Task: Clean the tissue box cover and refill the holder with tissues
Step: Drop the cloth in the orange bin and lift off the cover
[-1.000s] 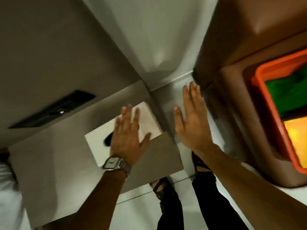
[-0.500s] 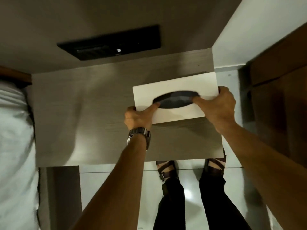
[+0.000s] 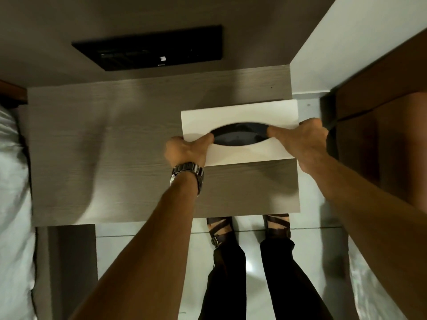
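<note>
Both hands clamp the white tissue box cover point(image 3: 240, 114), left hand point(image 3: 187, 151) at its left end, right hand point(image 3: 307, 144) at its right, thumbs at the oval slot.

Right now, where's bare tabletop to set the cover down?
Free: the table left of the cover, out to the bed; a thin strip at the near edge. Crowded: right end, with both hands gripping the cover.
</note>
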A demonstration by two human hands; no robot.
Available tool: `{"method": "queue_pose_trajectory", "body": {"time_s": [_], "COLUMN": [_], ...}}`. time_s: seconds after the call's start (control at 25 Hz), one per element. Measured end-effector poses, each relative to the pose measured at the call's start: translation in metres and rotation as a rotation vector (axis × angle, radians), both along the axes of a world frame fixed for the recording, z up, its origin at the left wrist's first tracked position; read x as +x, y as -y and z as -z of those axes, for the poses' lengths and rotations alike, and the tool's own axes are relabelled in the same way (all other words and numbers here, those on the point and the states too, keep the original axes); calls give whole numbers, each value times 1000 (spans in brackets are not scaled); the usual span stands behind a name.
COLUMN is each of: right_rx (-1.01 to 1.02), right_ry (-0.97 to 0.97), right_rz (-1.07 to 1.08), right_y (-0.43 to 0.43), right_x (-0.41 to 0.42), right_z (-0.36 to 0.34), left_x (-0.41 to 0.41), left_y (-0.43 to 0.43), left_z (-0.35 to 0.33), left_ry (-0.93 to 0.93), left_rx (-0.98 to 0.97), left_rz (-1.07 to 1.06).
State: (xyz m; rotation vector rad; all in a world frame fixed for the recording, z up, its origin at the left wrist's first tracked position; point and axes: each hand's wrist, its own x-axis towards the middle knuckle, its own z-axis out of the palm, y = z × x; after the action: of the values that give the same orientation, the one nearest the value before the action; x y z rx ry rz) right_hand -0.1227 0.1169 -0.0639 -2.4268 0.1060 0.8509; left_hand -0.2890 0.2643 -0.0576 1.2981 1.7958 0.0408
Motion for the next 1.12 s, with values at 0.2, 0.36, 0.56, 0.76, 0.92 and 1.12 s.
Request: {"method": "queue_pose_trajectory", "body": {"time_s": [0.2,0.36,0.56,0.76,0.92,1.12], "right_rx": [106,148,216,149,41,11], "right_ry": [-52,-62,90,-23,-81,-48], "right_rz": [15,-3,3,34,17,-5], "right_y": [-1,-12,5,59,85,79], "right_x": [2,8,-17,-66,-94,-99], "right_z": [-11,-29,-48,-41,-21,-1], "left_x": [-3,-5,-21,-66,-91,-92], "left_y": [1,-9,3,56,87,85], "left_z": [-13,-23,-40,-34,-21,-3], "left_ry": [79,70,30,42,-16,-83], "left_rx": [66,100,217,118,101,40], "left_rz": [-2,35,57,12,0,5]}}
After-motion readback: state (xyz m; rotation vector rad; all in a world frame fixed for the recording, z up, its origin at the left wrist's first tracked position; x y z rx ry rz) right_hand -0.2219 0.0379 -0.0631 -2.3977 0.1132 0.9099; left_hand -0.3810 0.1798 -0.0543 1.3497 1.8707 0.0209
